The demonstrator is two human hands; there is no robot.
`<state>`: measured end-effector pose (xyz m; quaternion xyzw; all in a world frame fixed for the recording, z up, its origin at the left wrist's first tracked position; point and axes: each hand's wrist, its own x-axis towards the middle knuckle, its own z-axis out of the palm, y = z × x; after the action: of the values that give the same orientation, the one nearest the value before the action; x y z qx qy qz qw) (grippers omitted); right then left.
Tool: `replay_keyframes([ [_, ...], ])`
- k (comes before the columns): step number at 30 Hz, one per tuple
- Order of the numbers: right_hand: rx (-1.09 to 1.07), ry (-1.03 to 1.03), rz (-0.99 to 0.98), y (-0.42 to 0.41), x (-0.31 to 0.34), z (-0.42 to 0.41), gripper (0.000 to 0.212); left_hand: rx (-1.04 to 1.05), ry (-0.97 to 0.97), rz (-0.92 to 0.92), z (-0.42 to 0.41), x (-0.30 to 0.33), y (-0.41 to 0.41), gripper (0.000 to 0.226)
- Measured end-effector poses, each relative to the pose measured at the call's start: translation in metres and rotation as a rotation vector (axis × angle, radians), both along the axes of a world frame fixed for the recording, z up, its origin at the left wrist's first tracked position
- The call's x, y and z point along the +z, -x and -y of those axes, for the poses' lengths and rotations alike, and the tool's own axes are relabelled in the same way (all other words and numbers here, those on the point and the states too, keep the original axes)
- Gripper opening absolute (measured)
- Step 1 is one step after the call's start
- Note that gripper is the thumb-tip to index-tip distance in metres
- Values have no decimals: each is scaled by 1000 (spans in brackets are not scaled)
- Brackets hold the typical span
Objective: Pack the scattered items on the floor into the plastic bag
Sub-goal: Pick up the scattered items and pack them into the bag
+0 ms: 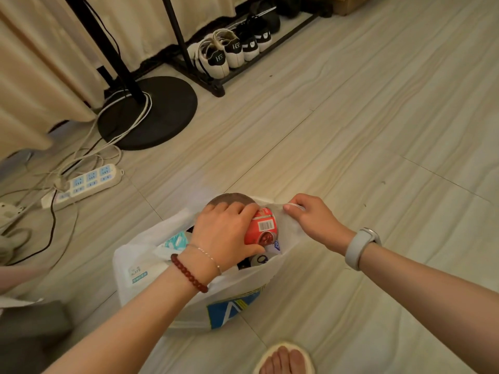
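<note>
L hand (225, 233) gripped a red can (261, 228), fingers curled over its top, thumb under near the bottom end. Can lay tilted, long axis running from upper L at the fingers down-R toward the bag's inside, printed end w/ red fruit pic facing the cam. It sat right at the bag (189, 300) mouth, partly inside, above other stuff already packed: a round white-purple item (260, 259), a teal-white pack (175, 242). Brown round thing (229, 198) showed just behind L fingers; can't tell what it was.

R hand (310, 220) pinched the bag's far-R rim, thumb & forefinger on the thin plastic, pulling mouth open. R hand just beside can, not touching it.

Key relation: opening lay directly below/toward cam from can, so L hand was nearer and only needed to push down along can's axis, then let go. Judged: insert step, task late. No loose items seen on floor (351, 130) nearby.

Bg: power strip (89, 182), fan base (151, 114), shoes (216, 58).
</note>
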<state>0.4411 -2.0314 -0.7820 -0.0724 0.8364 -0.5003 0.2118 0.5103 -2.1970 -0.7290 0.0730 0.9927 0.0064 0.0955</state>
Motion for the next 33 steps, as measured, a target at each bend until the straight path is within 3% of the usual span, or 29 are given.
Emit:
replay_keyframes([
  [7, 75, 7, -60, -10, 1, -2, 19, 79, -215, -177, 3, -3, -24, 64],
  [11, 104, 112, -141, -19, 10, 2, 9, 162, -313, -100, 4, -14, -49, 76],
  [13, 259, 71, -173, -25, 19, 6, 23, 222, -331, -113, 3, -17, -54, 82],
  [17, 576, -283, -347, -28, 27, 4, 56, 308, -372, -199, 11, -18, -64, 92],
  [21, 670, -427, -437, -29, 29, 4, 64, 281, -332, -291, 29, -25, -90, 68],
  [28, 617, -524, -472, -35, 33, 6, 65, 184, -45, -284, 29, -51, -115, 29],
  [33, 585, -514, -499, -39, 36, 6, 62, 218, -12, -267, 28, -54, -120, 27],
])
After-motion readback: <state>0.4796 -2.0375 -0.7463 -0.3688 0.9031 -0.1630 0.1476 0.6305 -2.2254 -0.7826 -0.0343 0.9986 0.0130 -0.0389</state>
